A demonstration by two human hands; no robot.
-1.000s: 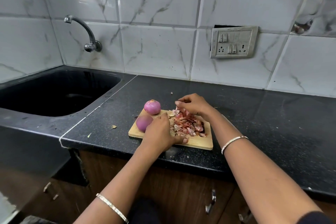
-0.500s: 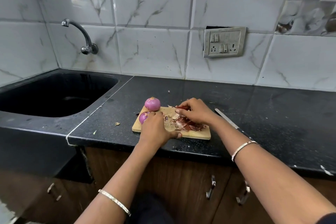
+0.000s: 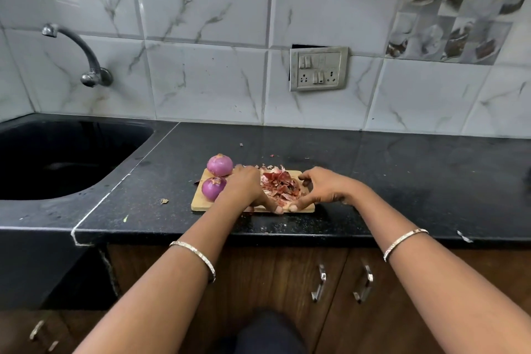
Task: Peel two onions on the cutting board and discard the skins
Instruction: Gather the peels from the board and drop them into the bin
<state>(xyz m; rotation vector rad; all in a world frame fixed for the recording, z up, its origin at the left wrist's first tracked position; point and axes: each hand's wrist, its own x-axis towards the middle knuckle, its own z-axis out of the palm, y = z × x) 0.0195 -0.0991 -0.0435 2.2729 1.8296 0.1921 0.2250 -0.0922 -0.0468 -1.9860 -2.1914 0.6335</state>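
Observation:
Two peeled purple onions sit at the left end of the wooden cutting board [image 3: 201, 202]: one onion [image 3: 219, 165] at the far corner, the other onion [image 3: 212, 188] nearer me. A pile of red and white skins [image 3: 280, 188] covers the board's middle and right. My left hand [image 3: 247, 190] rests on the board left of the pile, thumb reaching along the front edge. My right hand [image 3: 324, 190] cups the pile from the right, fingers curved round it, thumb tip close to the left thumb. Both hands enclose the skins.
The board lies on a black stone counter [image 3: 402, 181]. A black sink [image 3: 57, 158] with a wall tap [image 3: 86, 60] lies to the left. A switch panel [image 3: 318, 68] hangs on the tiled wall. Small scraps [image 3: 163, 200] dot the counter. Wooden cabinet doors [image 3: 321, 284] are below.
My right hand has moved from the far side of the pile to its right side and lowered onto the board. My left hand shifted right, off the near onion. The skins are gathered tighter.

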